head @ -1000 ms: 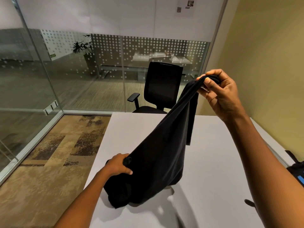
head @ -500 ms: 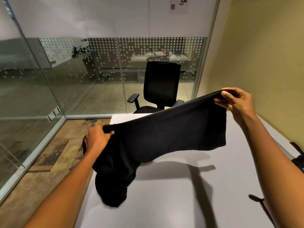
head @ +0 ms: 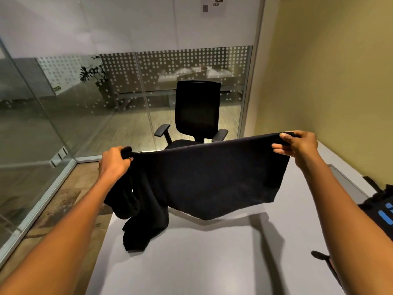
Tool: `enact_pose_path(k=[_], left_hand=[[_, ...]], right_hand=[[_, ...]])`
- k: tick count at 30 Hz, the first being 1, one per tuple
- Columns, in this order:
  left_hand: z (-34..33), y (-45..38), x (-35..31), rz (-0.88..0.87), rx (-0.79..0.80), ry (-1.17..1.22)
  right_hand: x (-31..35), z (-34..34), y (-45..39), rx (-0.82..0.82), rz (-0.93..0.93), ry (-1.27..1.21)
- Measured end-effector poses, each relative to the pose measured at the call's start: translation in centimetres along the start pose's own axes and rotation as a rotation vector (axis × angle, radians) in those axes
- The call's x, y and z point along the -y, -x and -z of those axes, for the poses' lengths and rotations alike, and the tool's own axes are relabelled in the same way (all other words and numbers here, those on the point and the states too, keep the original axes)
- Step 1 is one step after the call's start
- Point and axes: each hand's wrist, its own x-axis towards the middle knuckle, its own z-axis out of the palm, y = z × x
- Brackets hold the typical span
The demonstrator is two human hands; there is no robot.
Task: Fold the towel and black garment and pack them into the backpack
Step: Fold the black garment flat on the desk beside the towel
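Change: both hands level now, garment pulled wide instead of hanging diagonal.
Left hand [head: 116, 161]: fingers curled tight round bunched corner; surplus cloth dangles below.
Black garment [head: 209, 179]: stretched between hands, above table [head: 202, 262], low tail near its surface.
Right hand [head: 297, 146]: pinches top corner.
Backpack [head: 382, 209]: right table edge.
Risk: bunched left side likely folds uneven.

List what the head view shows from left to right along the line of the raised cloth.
Glass wall → left hand gripping one end → black garment stretched above the table → right hand pinching the other end → backpack at the right edge.
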Motion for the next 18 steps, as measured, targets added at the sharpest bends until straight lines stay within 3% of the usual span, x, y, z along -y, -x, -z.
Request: enact_pose_path(k=[6, 12, 18], left_hand=[[-1.7, -2.8, -3.4, 0.002, 0.084, -0.072], [-2.8, -6.3, -7.5, 0.025, -0.124, 0.081], [-3.6, -7.9, -9.3, -0.136, -0.407, 0.173]], right_hand=[[0.1, 0.0, -3.5, 0.015, -0.045, -0.068], [1.2, -0.8, -7.7, 0.066, 0.054, -0.149], [3.0, -2.5, -10.3, 0.085, 0.226, -0.134]])
